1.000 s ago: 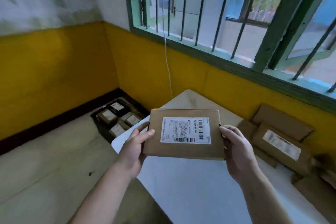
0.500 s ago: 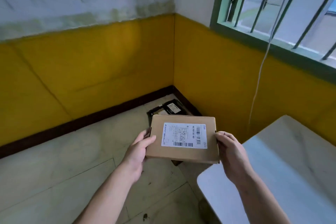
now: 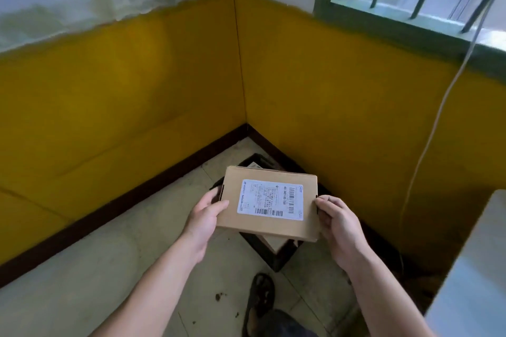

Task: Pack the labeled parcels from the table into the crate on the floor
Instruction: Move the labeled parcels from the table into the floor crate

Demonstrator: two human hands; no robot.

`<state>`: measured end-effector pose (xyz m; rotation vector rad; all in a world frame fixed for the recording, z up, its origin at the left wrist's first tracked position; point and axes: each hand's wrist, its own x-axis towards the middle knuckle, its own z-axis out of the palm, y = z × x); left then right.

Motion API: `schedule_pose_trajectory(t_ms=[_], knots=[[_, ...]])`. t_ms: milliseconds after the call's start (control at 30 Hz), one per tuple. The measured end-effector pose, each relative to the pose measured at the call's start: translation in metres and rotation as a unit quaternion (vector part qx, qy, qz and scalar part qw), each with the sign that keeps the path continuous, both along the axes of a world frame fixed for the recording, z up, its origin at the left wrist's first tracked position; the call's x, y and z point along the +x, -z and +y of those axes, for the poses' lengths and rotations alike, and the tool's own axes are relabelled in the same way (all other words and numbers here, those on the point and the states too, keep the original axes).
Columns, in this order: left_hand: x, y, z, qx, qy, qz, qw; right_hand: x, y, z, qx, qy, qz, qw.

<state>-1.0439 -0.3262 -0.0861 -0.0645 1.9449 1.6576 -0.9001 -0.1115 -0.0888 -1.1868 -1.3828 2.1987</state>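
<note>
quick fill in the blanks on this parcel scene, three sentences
The left hand grips the parcel at its left edge; the right hand at its ____ edge.
The label faces ____.
The crate stands on the floor in the room's ____.
Missing: right; up; corner.

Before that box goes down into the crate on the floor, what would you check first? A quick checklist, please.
1. Grip: left hand and right hand hold the parcel by opposite ends: ok.
2. Label faces up: ok.
3. Parcel lines up over the crate: ok, it seems.
4. Free room in the crate: cannot tell, the parcel hides most of it.
5. Sandalled foot apart from the crate's near corner: ok.
</note>
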Motion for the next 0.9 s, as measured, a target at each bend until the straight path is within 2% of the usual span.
schedule_pose_trajectory(t_ms=[133, 433, 667, 767, 900], knots=[[-0.076, 0.015, 0.024, -0.076, 0.024, 0.019, 0.997, -0.07, 0.027, 0.014, -0.022, 0.007, -0.038, 0.999], [-0.196, 0.062, 0.055, -0.196, 0.073, -0.007, 0.978, -0.177, 0.062, 0.02, -0.05, 0.047, -0.135, 0.989], [-0.277, 0.127, 0.081, -0.195, 0.172, -0.068, 0.963, -0.244, 0.109, 0.014, -0.073, 0.148, -0.191, 0.968], [-0.319, 0.16, 0.087, -0.198, 0.225, -0.106, 0.948, -0.274, 0.137, 0.003, -0.094, 0.197, -0.214, 0.952], [-0.368, 0.213, 0.098, -0.226, 0.294, -0.113, 0.922, -0.313, 0.187, -0.009, -0.105, 0.226, -0.241, 0.938]])
